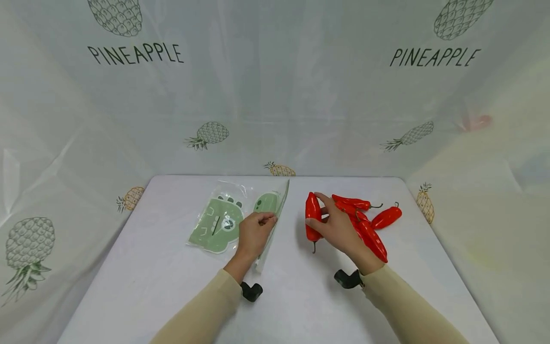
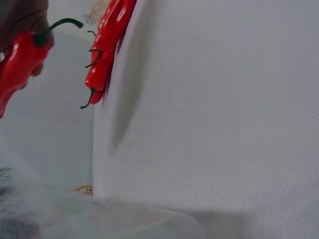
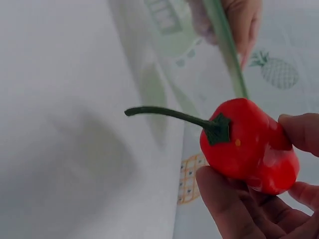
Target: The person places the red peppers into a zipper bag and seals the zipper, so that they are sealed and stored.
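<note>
My left hand [image 1: 254, 234] pinches the edge of a clear plastic bag [image 1: 281, 203] with green print, raised from the table. Beside it, another clear piece with a green cartoon animal print [image 1: 215, 222] lies flat; I cannot tell whether both belong to one bag. My right hand [image 1: 339, 229] holds a red pepper [image 1: 312, 208] between thumb and fingers, above the table and right of the bag. In the right wrist view the held pepper [image 3: 244, 144] shows its green stem pointing left. Behind the right hand lies a pile of red peppers [image 1: 371, 239].
One more red pepper [image 1: 386, 217] lies at the pile's right side. Everything rests on a white table [image 1: 283, 306]. Pale curtains with pineapple prints [image 1: 275, 95] hang behind the table and along both sides.
</note>
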`<state>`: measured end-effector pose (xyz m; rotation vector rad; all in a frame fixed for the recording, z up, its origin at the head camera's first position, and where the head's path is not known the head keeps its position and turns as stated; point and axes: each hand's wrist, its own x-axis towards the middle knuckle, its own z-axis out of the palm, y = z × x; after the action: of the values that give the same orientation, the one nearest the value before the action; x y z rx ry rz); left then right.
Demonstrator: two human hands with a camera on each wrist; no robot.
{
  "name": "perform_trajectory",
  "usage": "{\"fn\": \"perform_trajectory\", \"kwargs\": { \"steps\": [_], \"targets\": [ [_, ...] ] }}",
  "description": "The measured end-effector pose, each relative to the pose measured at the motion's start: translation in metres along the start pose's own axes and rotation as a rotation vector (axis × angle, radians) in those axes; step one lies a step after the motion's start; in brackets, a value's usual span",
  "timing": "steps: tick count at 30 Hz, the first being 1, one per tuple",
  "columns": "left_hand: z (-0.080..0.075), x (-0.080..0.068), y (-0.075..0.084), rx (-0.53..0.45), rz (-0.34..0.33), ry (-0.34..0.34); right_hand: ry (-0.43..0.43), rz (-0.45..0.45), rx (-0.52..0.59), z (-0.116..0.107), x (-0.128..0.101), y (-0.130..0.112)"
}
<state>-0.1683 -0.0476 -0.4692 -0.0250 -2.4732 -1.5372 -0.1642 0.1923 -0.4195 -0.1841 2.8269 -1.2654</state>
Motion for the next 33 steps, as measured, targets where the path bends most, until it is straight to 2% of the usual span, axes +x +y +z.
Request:
{"fn": "perform_trajectory", "kwargs": {
  "steps": [6, 12, 18, 33],
  "targets": [
    [0.001, -0.005, 0.005, 0.021, -0.014, -0.03, -0.113, 0.038, 0.143, 0.013, 0.002, -0.026],
    [0.003, -0.012, 0.011, 0.058, 0.022, -0.047, -0.218, 0.062, 0.252, 0.03, 0.003, -0.043],
    [0.003, -0.011, 0.012, 0.064, 0.054, -0.03, -0.24, 0.089, 0.278, 0.033, 0.005, -0.042],
    [-0.002, -0.007, 0.012, 0.056, 0.046, 0.009, -0.264, 0.127, 0.289, 0.032, 0.008, -0.036]
  ]
}}
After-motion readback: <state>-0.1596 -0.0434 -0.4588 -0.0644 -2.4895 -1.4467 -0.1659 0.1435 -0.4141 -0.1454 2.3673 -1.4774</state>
